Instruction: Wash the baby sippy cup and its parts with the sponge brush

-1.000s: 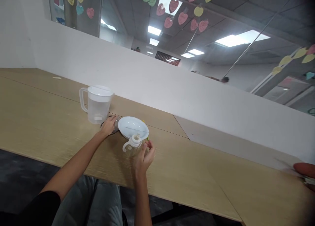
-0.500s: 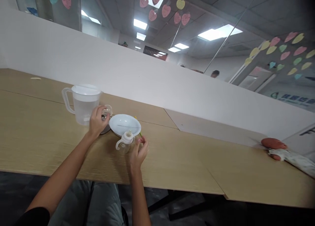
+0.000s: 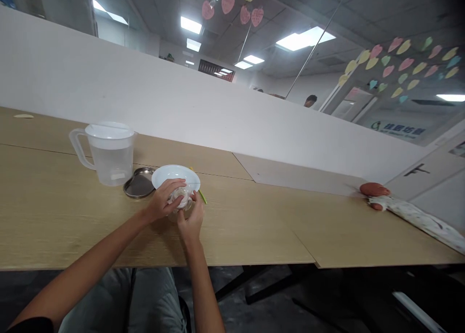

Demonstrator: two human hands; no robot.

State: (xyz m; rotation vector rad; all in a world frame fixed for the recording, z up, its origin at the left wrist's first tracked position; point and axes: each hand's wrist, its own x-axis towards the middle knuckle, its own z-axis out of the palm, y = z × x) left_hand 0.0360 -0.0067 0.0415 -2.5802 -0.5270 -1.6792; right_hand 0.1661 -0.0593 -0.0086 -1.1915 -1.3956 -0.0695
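Observation:
Both my hands meet at a baby bottle (image 3: 183, 203) just in front of the white bowl (image 3: 163, 174). My left hand (image 3: 163, 201) is closed round a clear bottle cap (image 3: 181, 190), which sits over the bottle's white top; whether it is seated I cannot tell. With fingers wrapped at the bottle's right side, my right hand (image 3: 192, 220) holds it steady. Much of the bottle's lower body is hidden behind the fingers. A thin yellow-green stick-like thing (image 3: 202, 196) pokes out to the right of the bowl.
Left of the bowl lies a round metal tray (image 3: 140, 185). A lidded clear pitcher (image 3: 112, 156) with liquid stands beyond it. The wooden table (image 3: 247, 226) runs along a white wall (image 3: 218, 115). At far right lie a reddish-brown object (image 3: 375, 189) and a patterned cloth (image 3: 414, 216).
My left hand has brought the clear cap from above the metal tray rightward onto the bottle top. My right hand stays at the bottle. The camera view has shifted to the right.

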